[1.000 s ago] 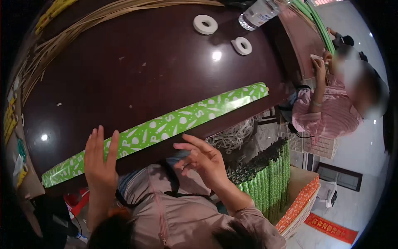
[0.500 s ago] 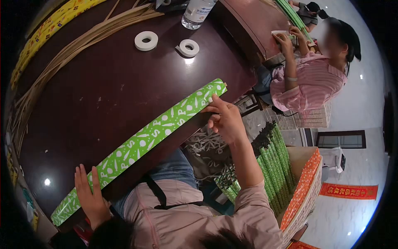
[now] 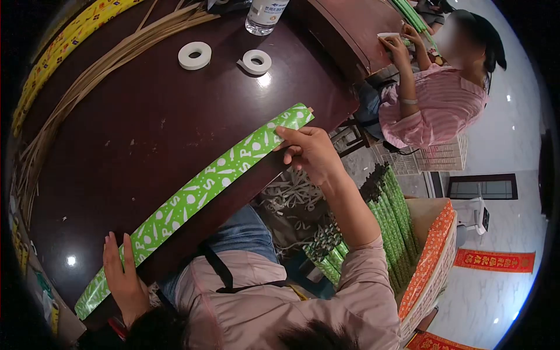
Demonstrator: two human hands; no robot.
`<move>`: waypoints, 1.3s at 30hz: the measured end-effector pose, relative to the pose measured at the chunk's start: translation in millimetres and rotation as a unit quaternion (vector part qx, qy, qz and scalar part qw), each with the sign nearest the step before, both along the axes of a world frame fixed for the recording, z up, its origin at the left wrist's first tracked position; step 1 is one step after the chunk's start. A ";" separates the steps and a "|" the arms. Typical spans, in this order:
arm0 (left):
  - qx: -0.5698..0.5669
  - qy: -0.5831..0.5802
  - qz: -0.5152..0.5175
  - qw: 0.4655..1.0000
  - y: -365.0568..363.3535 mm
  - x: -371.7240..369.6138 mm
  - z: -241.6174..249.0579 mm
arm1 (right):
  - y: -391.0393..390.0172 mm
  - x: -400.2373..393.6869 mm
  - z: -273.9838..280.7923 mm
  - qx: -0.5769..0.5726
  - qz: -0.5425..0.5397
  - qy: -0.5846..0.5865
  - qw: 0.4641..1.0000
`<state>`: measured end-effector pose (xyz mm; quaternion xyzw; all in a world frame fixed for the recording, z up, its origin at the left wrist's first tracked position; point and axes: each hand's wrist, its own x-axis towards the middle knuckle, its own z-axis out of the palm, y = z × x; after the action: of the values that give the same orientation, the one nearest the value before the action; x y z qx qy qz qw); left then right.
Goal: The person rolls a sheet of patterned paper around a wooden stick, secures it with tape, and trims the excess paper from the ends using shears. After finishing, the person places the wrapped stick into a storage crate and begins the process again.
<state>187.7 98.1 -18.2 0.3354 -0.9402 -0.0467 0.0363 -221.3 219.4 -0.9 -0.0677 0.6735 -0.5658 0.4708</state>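
A long green wrapping-paper roll [image 3: 201,184], printed with white letters and vegetable shapes, lies diagonally along the near edge of the dark table. A small brown tip [image 3: 310,109] pokes out of its far end. Flat across the lower part of the roll rests my left hand [image 3: 125,286], fingers stretched out. Near the upper end, my right hand [image 3: 315,153] has its thumb on top of the paper and its index finger at the near edge, pinching it; the other fingers curl loosely. What is inside the roll is hidden.
Two white tape rolls [image 3: 195,55] and a water bottle [image 3: 265,16] stand on the table [image 3: 116,169]. Long tan strips [image 3: 87,79] curve along its left side. Finished-looking green rolls [image 3: 388,233] fill a basket at right. A co-worker in a pink striped shirt [image 3: 431,114] sits beyond.
My right hand has shifted left along the roll, its thumb now on the paper. The roll looks flatter, its upper end slightly lower left. My left hand stays on it.
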 end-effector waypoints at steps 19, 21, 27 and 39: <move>0.075 -0.027 0.032 0.996 -4.2 -7.9 15.5 | -3.7 1.3 14.3 -0.004 0.015 -0.037 0.999; 0.040 -0.031 0.015 0.999 -3.9 -7.5 12.8 | -5.4 3.7 11.7 0.009 0.004 -0.024 1.000; 0.025 -0.046 0.032 0.998 1.2 -10.7 13.5 | -3.8 2.3 5.7 0.013 -0.002 -0.013 1.000; 0.039 -0.040 0.040 0.998 -1.1 -7.4 9.5 | 4.2 -8.7 2.6 -0.001 0.056 -0.008 0.998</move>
<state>180.3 97.0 -8.7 0.3758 -0.9241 -0.0689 -0.0124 -229.9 223.6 1.7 -0.1016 0.6645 -0.5396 0.5068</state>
